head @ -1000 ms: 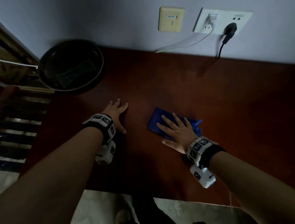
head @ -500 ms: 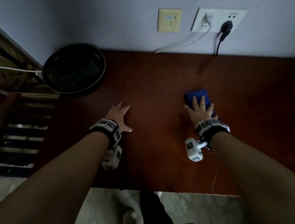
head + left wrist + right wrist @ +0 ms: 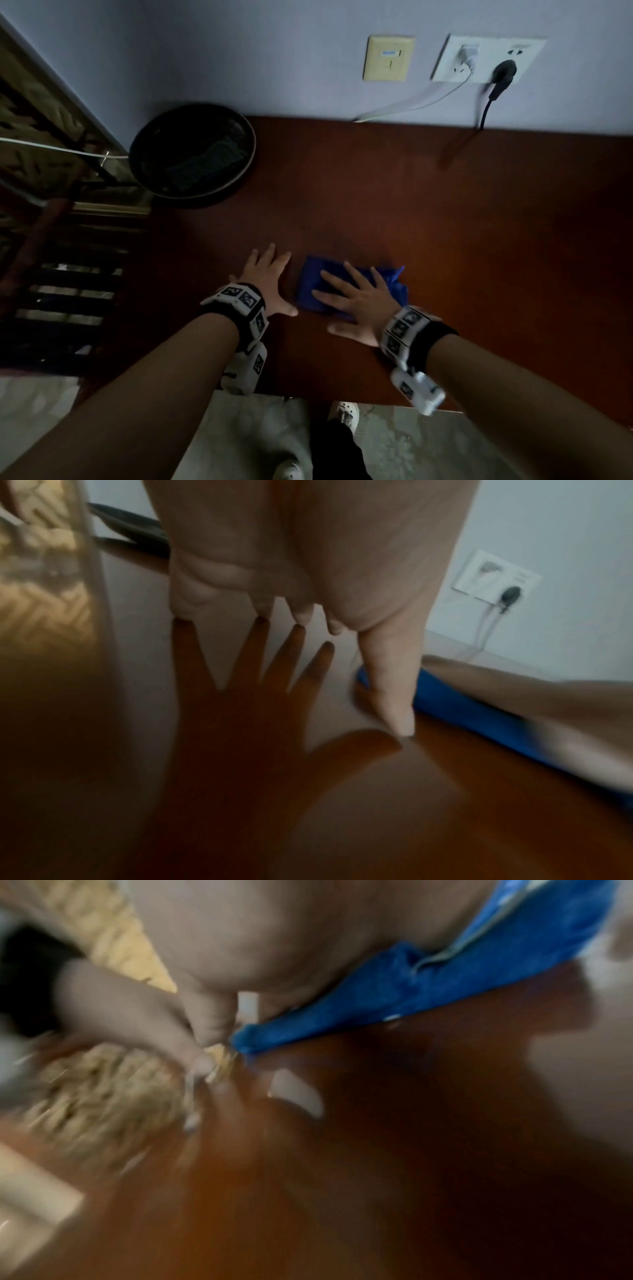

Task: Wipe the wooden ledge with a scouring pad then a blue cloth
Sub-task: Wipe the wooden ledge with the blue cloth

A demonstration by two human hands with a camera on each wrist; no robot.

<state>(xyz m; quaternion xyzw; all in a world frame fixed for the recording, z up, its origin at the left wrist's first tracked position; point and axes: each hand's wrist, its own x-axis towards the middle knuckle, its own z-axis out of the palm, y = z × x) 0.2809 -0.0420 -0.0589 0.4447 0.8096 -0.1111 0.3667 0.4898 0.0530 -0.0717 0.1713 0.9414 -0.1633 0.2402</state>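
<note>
The blue cloth (image 3: 311, 284) lies crumpled on the dark reddish wooden ledge (image 3: 445, 222), near its front edge. My right hand (image 3: 356, 298) presses flat on the cloth with straight, spread fingers. My left hand (image 3: 265, 274) rests flat on the bare wood just left of the cloth, fingers spread. In the left wrist view the left hand (image 3: 308, 588) touches the wood and the blue cloth (image 3: 462, 710) shows beside its thumb. The right wrist view is blurred; the blue cloth (image 3: 445, 988) sticks out from under the palm. The dark scouring pad (image 3: 209, 161) lies in a black pan.
The black pan (image 3: 239, 130) sits at the ledge's back left corner against the wall. Wall sockets (image 3: 486, 58) with a white and a black cable hang above the ledge's back edge. A slatted rack (image 3: 65, 291) stands left of the ledge. My shoes (image 3: 342, 414) show below the front edge.
My right hand has slid the blue cloth from the right-middle of the ledge back left and toward me, close to the left hand. The left hand stays planted.
</note>
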